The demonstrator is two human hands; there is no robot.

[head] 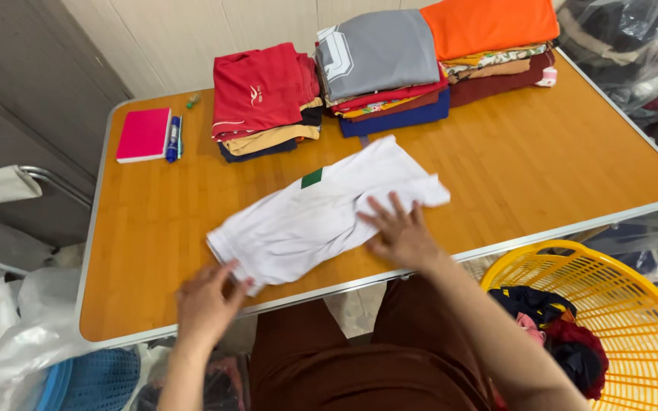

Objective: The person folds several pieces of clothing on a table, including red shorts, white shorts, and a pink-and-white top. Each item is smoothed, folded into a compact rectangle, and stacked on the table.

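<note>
While the white garment [321, 217] lies spread slantwise across the near half of the counter [542, 164], we see both hands down on it. The right hand [400, 232] is flat, fingers splayed wide, palm pressing the cloth near its middle, gripping nothing. The left hand [207, 301] sits at the garment's lower left corner by the counter's near edge, fingers loosely spread and touching the cloth's edge; whether it pinches the fabric we cannot tell. A small green tag [311, 178] shows on the upper side of the garment. At the far side of the counter we have three stacks of folded clothes: one topped by a red shirt [260, 87], just beside it one topped by a grey shirt [378, 49], and next to that one topped by an orange piece [489, 24]. Well to the left of the stacks lies a pink notebook [144, 134] with a blue marker [172, 138] right against its side. Off the counter, low on the right, we spot a yellow laundry basket [634, 327] with dark and red clothes bunched inside. Plastic bags [1, 320] sit on the floor at the left.
</note>
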